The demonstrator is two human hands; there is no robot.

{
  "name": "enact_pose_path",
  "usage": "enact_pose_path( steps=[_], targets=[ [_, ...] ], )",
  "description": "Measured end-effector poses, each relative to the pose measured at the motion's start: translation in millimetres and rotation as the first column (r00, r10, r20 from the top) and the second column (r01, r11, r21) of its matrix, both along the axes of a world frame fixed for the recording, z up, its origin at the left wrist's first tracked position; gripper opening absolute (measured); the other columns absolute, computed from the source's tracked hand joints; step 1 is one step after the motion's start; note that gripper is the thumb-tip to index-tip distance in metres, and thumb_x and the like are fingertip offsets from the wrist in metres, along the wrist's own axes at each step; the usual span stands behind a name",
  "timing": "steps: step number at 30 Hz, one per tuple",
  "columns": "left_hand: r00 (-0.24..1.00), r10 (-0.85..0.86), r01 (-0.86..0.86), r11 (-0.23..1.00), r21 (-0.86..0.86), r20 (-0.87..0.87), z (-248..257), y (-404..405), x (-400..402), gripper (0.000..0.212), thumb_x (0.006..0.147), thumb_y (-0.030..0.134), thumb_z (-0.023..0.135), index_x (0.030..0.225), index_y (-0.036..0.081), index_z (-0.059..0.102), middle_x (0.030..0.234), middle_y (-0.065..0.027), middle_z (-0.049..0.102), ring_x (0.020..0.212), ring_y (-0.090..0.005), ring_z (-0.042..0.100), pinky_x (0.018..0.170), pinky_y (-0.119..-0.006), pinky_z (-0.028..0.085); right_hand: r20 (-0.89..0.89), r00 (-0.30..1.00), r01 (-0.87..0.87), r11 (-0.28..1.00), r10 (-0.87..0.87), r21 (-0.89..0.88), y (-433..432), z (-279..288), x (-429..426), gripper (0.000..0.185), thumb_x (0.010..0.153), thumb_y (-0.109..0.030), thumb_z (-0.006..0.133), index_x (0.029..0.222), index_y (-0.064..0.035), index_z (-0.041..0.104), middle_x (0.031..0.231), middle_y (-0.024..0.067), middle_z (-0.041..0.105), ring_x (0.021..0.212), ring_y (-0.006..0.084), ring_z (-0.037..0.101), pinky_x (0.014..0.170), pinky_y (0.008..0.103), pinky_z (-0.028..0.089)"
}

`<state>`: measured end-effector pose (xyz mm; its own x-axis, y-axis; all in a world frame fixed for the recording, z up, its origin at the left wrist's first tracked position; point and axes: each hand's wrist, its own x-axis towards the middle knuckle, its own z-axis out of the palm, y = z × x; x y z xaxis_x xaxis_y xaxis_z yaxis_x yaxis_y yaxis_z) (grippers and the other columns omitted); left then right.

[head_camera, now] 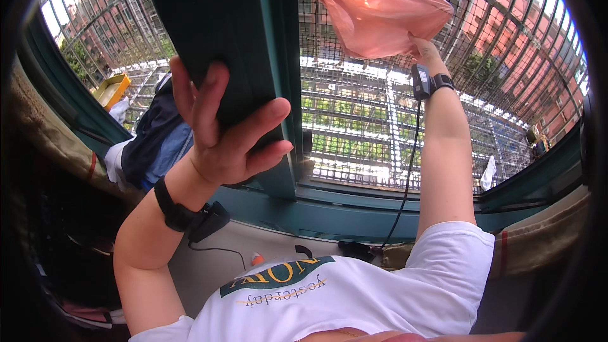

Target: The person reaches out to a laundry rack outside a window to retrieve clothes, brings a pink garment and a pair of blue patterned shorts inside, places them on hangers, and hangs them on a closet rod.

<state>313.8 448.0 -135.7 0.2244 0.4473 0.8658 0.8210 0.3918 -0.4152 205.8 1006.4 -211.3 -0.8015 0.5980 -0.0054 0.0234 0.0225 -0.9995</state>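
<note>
My right hand reaches out through the window opening at the upper right. Between its thumb and fingers it pinches the lower edge of a thin pink sheet, perhaps a plastic bag or cloth, spread out before the black mesh. At the left, my left hand has its fingers spread against the dark green window frame post. It holds nothing, and whether the whole palm touches the post cannot be seen. Each wrist wears a strapped black device with a cable.
Metal security bars and a slatted grate enclose the outside of the window. Behind the left pane are dark and blue clothes and a yellow tray. A white cloth lies at right. Curtains flank the sill.
</note>
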Motion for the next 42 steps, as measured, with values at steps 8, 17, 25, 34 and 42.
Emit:
enact_pose_path(
  steps=[8,17,25,34,42],
  targets=[
    [0.98,-0.153,0.145,0.987,0.071,0.126,-4.8,14.6,-0.8,0.041,0.079,0.04,0.062,0.119,0.032,0.057,0.143,-0.0082,0.032,0.134,-0.0413,0.019,0.107,-0.053,0.025,0.068,0.966,0.229,0.943,-0.251,0.241,14.8,-25.8,57.8,0.041,0.073,-0.039,0.074,0.088,-0.0027,0.063,0.085,0.0059,0.059,0.072,0.0151,0.048,0.062,0.0365,0.036],
    [0.885,-0.212,0.251,0.967,-0.042,0.413,-49.1,-50.3,26.6,0.054,0.072,0.029,0.072,0.122,0.023,0.052,0.141,-0.0056,0.034,0.134,-0.0244,0.027,0.111,-0.051,0.015,-0.268,0.95,0.234,0.936,-0.162,0.263,-118.8,78.1,178.2,0.024,0.088,-0.023,0.062,0.102,-0.0052,0.057,0.088,-0.0013,0.057,0.075,0.0037,0.054,0.061,0.0154,0.042],
    [0.762,-0.008,0.128,0.982,-0.138,0.647,-121.2,-262.1,60.8,0.004,0.077,0.008,0.066,0.079,0.008,0.064,0.091,-0.003,0.063,0.105,-0.022,0.057,0.103,-0.049,0.03,-0.766,0.643,0.662,0.49,0.018,0.567,-414.3,114.7,278.0,0.022,0.092,-0.014,0.052,0.106,0.0032,0.054,0.104,0.0119,0.06,0.101,0.0193,0.057,0.091,0.0284,0.045],
    [0.488,0.206,-0.262,0.962,-0.083,0.848,-179.7,-480.4,97.6,0.017,0.085,0.017,0.06,0.075,0.003,0.063,0.084,-0.0065,0.065,0.096,-0.027,0.059,0.097,-0.047,0.036,-0.002,0.807,0.066,-0.086,0.591,0.994,-676.0,60.7,162.5,0.017,0.083,-0.024,0.063,0.088,-0.0086,0.063,0.09,0.0078,0.061,0.091,0.0257,0.058,0.089,0.0385,0.039],
    [0.342,0.269,-0.419,0.901,-0.11,0.9,-192.4,-560.4,151.7,0.017,0.084,0.018,0.06,0.077,0.003,0.063,0.082,-0.0081,0.064,0.092,-0.0275,0.06,0.096,-0.045,0.037,0.247,0.937,-0.241,-0.054,0.245,0.969,-692.3,-37.5,7.2,0.031,0.08,-0.021,0.06,0.11,-0.0128,0.058,0.102,0.0137,0.056,0.096,0.0333,0.058,0.081,0.0412,0.048]
  ],
)
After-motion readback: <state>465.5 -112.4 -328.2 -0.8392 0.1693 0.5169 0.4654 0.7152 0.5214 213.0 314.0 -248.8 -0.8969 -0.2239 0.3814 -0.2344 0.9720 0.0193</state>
